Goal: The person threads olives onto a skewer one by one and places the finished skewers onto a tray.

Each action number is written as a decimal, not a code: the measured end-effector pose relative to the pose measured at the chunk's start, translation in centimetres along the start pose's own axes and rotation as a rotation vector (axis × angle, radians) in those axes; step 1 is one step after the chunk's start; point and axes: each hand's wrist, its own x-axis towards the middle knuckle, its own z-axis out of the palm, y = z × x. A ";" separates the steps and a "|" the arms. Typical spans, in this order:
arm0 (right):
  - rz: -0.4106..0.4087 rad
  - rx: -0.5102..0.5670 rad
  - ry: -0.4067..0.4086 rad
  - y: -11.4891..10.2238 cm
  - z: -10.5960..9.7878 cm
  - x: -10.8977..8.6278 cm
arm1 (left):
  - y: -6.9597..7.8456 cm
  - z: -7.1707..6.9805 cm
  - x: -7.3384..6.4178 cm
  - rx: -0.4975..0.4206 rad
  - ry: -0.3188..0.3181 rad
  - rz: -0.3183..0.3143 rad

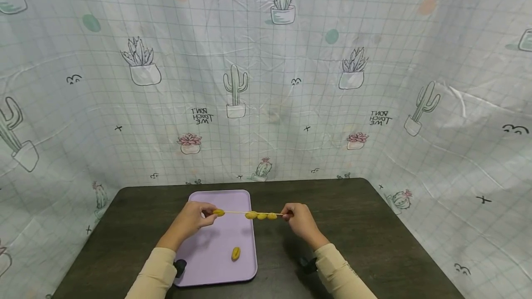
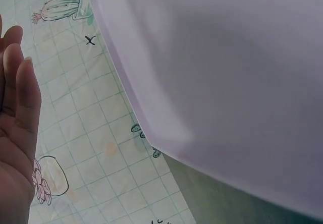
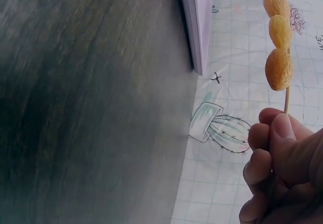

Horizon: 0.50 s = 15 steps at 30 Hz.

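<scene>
A thin wooden skewer [image 1: 234,212] is held level above the table, and three oval, wrinkled yellow pieces [image 1: 261,216] sit side by side on its right half. My right hand [image 1: 302,222] pinches the skewer's right end between thumb and fingers; the right wrist view shows this grip below the threaded pieces [image 3: 279,31]. With thumb and fingertips my left hand [image 1: 192,220] pinches another yellow oval piece [image 1: 218,212] at the skewer's left tip. Whether the tip has pierced it, I cannot tell. In the left wrist view only part of the left hand [image 2: 20,113] shows, without the piece.
A lilac tray [image 1: 216,273] lies under the left hand on the dark wooden table [image 1: 357,225]. One loose yellow oval piece [image 1: 236,253] rests on it, near the right side. A cactus-print curtain [image 1: 266,105] hangs behind the table and along its sides.
</scene>
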 end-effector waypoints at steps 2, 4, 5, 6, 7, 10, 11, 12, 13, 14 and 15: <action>-0.010 -0.016 0.008 0.0 0.1 0.0 | 0.2 0.0 0.1 -0.002 0.002 0.003; -0.026 -0.028 0.015 -0.1 0.1 0.0 | 0.3 0.1 0.1 -0.009 0.007 0.006; -0.041 -0.037 0.016 -0.2 0.1 0.0 | 0.4 0.1 0.2 -0.015 0.007 0.007; -0.048 -0.041 0.015 -0.4 0.1 0.1 | 0.4 0.1 0.2 -0.021 0.006 0.008; -0.051 -0.048 0.014 -0.5 0.1 0.1 | 0.5 0.2 0.3 -0.024 0.005 0.012; -0.039 -0.043 -0.001 -0.7 0.1 0.1 | 0.4 0.3 0.3 -0.035 -0.006 0.013; -0.029 -0.037 -0.007 -0.7 0.1 0.0 | 0.3 0.4 0.2 -0.039 -0.009 0.007; -0.016 -0.026 -0.010 -0.7 0.1 0.1 | 0.2 0.5 0.2 -0.048 -0.010 -0.001; -0.009 -0.017 -0.011 -0.7 0.2 0.1 | 0.1 0.6 0.1 -0.062 -0.007 -0.012; -0.004 -0.004 -0.012 -0.6 0.2 0.1 | -0.1 0.6 0.1 -0.080 -0.003 -0.024; -0.004 0.005 -0.011 -0.5 0.2 0.2 | -0.2 0.7 0.0 -0.102 0.001 -0.038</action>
